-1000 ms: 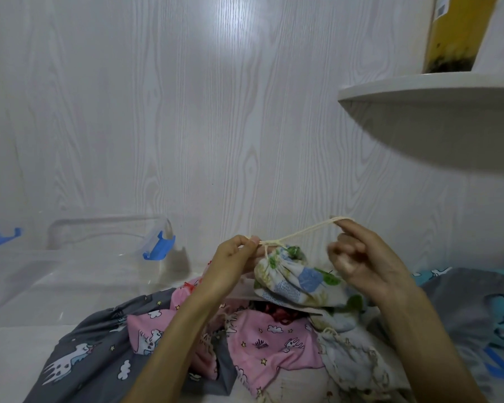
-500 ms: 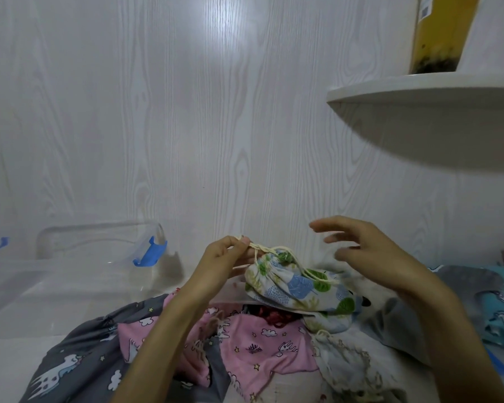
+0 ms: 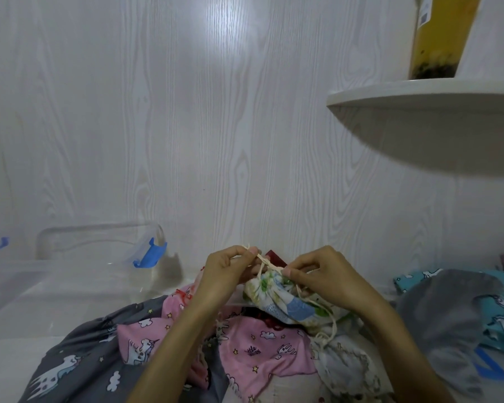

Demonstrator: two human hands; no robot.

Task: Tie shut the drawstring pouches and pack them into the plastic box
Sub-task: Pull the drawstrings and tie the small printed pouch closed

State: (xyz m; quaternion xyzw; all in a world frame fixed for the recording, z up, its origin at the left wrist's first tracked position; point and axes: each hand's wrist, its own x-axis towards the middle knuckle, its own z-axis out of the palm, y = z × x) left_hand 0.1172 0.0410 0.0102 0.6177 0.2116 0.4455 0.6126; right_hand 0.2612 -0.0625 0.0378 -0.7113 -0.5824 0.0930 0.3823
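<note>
Pouch [image 3: 285,301] atop heaped cloth [image 3: 256,353]

Both hands raised close together, left hand [image 3: 230,270] and right hand [image 3: 320,276] fingers curled, pinching.

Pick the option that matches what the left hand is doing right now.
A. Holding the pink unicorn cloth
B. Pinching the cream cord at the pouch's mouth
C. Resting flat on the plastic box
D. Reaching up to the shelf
B: the left hand pinches the cord just above the patterned pouch, well clear of the box.
</note>
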